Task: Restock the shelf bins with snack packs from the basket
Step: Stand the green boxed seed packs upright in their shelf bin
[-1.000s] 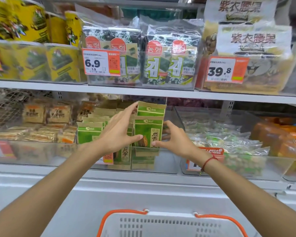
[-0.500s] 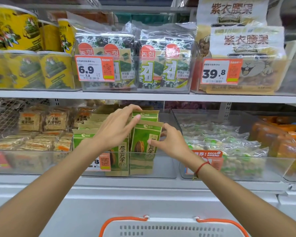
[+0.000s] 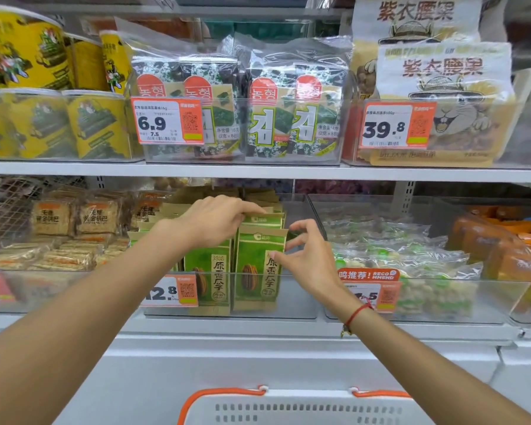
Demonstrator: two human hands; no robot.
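Green-and-kraft sunflower seed pack (image 3: 259,265) stands upright at the front wall of the clear shelf bin (image 3: 301,305). Right hand (image 3: 308,259) pinches its side edge; left hand (image 3: 215,220) fingers curl over the packs' tops. Likely light, crinkly, semi-stiff; best held by edges.

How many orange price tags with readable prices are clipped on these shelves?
3: the 6.9 tag and 39.8 tag on the upper shelf, the 12.8 tag below. Other tags are blocked by the right hand or cut off.
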